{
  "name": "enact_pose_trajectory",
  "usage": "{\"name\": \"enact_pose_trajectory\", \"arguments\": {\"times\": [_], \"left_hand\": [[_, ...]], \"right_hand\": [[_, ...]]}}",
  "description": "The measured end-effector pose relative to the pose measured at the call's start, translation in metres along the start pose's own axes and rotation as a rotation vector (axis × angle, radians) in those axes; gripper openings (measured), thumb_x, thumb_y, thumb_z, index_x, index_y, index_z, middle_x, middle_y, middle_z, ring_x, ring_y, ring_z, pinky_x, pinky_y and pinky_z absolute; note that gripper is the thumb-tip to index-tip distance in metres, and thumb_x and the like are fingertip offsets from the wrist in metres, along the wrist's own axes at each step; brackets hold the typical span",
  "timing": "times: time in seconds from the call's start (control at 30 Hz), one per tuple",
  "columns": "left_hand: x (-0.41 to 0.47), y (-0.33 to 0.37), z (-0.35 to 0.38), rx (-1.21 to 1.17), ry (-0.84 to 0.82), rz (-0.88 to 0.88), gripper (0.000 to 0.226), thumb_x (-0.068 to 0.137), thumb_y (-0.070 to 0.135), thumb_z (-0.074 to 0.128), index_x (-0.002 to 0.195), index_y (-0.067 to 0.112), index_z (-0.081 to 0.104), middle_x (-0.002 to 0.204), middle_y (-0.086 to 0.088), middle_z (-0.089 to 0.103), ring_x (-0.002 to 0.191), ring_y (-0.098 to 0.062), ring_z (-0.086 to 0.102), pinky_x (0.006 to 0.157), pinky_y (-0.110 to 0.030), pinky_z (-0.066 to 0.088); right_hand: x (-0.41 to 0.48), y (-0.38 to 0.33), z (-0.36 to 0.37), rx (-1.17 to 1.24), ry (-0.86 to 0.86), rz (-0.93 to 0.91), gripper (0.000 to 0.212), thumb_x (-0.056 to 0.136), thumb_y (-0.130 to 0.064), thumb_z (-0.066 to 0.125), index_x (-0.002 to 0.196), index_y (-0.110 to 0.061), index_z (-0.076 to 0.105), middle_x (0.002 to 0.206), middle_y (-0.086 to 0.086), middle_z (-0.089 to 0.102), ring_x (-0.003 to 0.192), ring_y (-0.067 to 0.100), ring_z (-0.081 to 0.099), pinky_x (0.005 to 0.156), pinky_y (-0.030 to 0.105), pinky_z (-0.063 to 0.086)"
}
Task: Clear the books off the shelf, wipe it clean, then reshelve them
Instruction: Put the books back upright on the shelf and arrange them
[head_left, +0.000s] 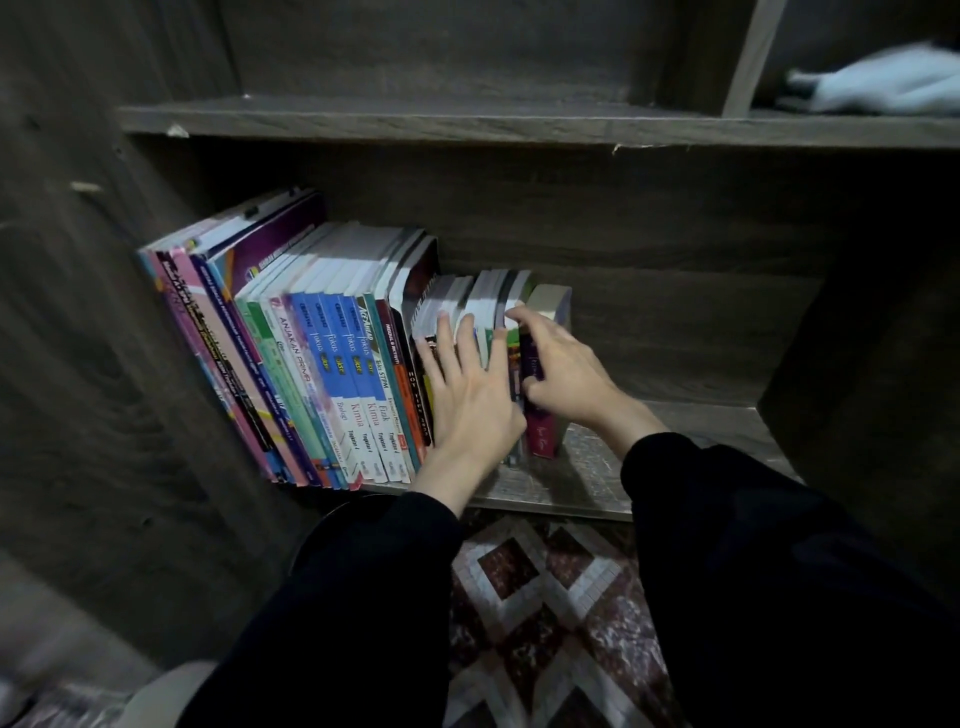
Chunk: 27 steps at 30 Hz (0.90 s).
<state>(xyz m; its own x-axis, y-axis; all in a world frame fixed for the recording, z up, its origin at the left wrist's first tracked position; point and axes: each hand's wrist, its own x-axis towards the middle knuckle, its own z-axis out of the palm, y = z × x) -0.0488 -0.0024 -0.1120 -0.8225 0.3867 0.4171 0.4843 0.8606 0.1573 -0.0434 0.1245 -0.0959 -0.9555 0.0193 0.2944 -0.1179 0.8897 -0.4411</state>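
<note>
- Books (332, 364) stand in a row on the lower shelf (597, 483), filling its left half from centre-left of the frame to the middle. The tall ones lean left against the side wall, and shorter, thicker ones close the row on the right.
- Right of the row the shelf board is bare.
- The left hand (467, 410) lies flat with fingers spread and straight, pressing on the spines of the short books in the middle. It grips nothing.
- The right hand (566, 374) curls over the top of the purple book (540, 431) at the right end of the row, fingertips hooked on its upper edge and thumb at the spine.
- Handling, as I judge it: these look like soft-cover school workbooks, thin and floppy singly, heavy and slumping as a batch. Glossy covers may slide against each other.
- The best hold is probably a clamp from both ends of a small batch, or fingers over the top edge with the thumb on the spine. The leaning row is likely to topple right once its end support goes.
- Readable spines: "ANJAKAN PRIMER" on a white one; "fokus" on several blue ones, with "Biologi", "Kimia" on 2 and "Fizik", plus "Tingkatan 4" below; "ACE AHEAD" and "STPM" on a teal one. Other titles are too blurred.
- A pale cloth (883, 78) lies blurred on the upper shelf at upper right.
- A diamond-patterned rug (545, 597) shows at the bottom between the black sleeves.
</note>
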Motion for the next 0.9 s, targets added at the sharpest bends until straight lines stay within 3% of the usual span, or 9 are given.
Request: {"name": "enact_pose_trajectory", "arguments": {"times": [0.1,0.17,0.23,0.3,0.37,0.47,0.53,0.8,0.9], "left_hand": [[-0.011,-0.005,0.003,-0.069,0.067,-0.004,0.068,0.079,0.016,0.058,0.142,0.013,0.032,0.149,-0.023,0.019,0.142,-0.040,0.004,0.115,-0.056,-0.003],[-0.025,-0.006,0.009,-0.149,0.156,-0.011,0.055,0.080,0.016,0.061,0.131,0.012,0.043,0.139,-0.023,0.033,0.134,-0.038,0.025,0.113,-0.056,0.021],[-0.033,-0.004,0.011,-0.335,0.173,-0.026,0.044,0.088,0.022,0.060,0.127,0.012,0.043,0.132,-0.016,0.038,0.121,-0.028,0.041,0.100,-0.041,0.040],[-0.029,-0.001,0.007,-0.558,0.126,-0.062,0.038,0.093,0.025,0.056,0.126,0.013,0.040,0.124,-0.009,0.045,0.105,-0.018,0.053,0.083,-0.025,0.045],[-0.016,0.001,0.006,-0.671,0.108,-0.085,0.043,0.094,0.021,0.056,0.131,0.016,0.034,0.109,-0.002,0.056,0.088,-0.014,0.060,0.070,-0.021,0.047],[-0.002,-0.001,0.011,-0.769,-0.017,-0.118,0.066,0.095,0.013,0.055,0.147,0.028,0.017,0.078,0.001,0.061,0.060,-0.008,0.059,0.053,-0.017,0.045],[-0.002,-0.004,0.014,-0.793,-0.044,-0.120,0.073,0.094,0.009,0.054,0.150,0.032,0.013,0.066,0.002,0.058,0.051,-0.006,0.054,0.049,-0.015,0.043],[-0.007,-0.001,0.017,-0.814,-0.010,-0.154,0.072,0.096,0.009,0.050,0.151,0.035,0.011,0.062,-0.003,0.058,0.044,-0.008,0.049,0.050,-0.028,0.054],[-0.011,0.001,0.012,-0.807,-0.008,-0.152,0.071,0.095,0.008,0.050,0.151,0.032,0.014,0.060,-0.001,0.055,0.043,-0.006,0.046,0.047,-0.022,0.048]], "right_hand": [[0.001,0.000,0.000,-0.008,-0.006,0.006,0.079,0.075,-0.003,0.058,0.145,-0.022,0.027,0.148,0.005,0.038,0.134,0.024,0.037,0.101,0.029,0.034],[0.002,0.000,0.001,-0.014,-0.005,0.009,0.080,0.074,-0.002,0.057,0.145,-0.022,0.027,0.148,0.005,0.038,0.135,0.023,0.037,0.102,0.029,0.033],[0.002,0.001,0.001,-0.020,-0.010,0.006,0.081,0.074,-0.001,0.057,0.145,-0.023,0.027,0.148,0.005,0.038,0.135,0.022,0.036,0.103,0.028,0.031],[0.001,0.002,0.000,-0.020,-0.020,0.003,0.081,0.074,-0.001,0.058,0.146,-0.023,0.026,0.150,0.004,0.036,0.136,0.022,0.035,0.104,0.027,0.030],[0.001,0.002,-0.002,-0.016,-0.030,-0.002,0.081,0.075,-0.002,0.058,0.146,-0.023,0.026,0.150,0.004,0.036,0.137,0.021,0.035,0.105,0.028,0.030],[0.001,0.001,-0.004,-0.006,-0.041,-0.004,0.080,0.076,0.000,0.057,0.146,-0.023,0.027,0.150,0.004,0.036,0.136,0.022,0.036,0.103,0.027,0.031],[0.001,0.001,-0.005,0.003,-0.042,-0.005,0.080,0.076,0.002,0.056,0.146,-0.023,0.027,0.150,0.004,0.036,0.136,0.022,0.036,0.103,0.027,0.031],[0.002,0.002,-0.003,0.011,-0.014,-0.020,0.079,0.075,0.003,0.055,0.145,-0.021,0.027,0.149,0.003,0.036,0.135,0.021,0.036,0.101,0.027,0.031],[0.002,0.002,-0.003,0.013,-0.012,-0.016,0.080,0.075,0.004,0.054,0.145,-0.022,0.028,0.150,0.003,0.036,0.136,0.021,0.036,0.102,0.027,0.031]]}}
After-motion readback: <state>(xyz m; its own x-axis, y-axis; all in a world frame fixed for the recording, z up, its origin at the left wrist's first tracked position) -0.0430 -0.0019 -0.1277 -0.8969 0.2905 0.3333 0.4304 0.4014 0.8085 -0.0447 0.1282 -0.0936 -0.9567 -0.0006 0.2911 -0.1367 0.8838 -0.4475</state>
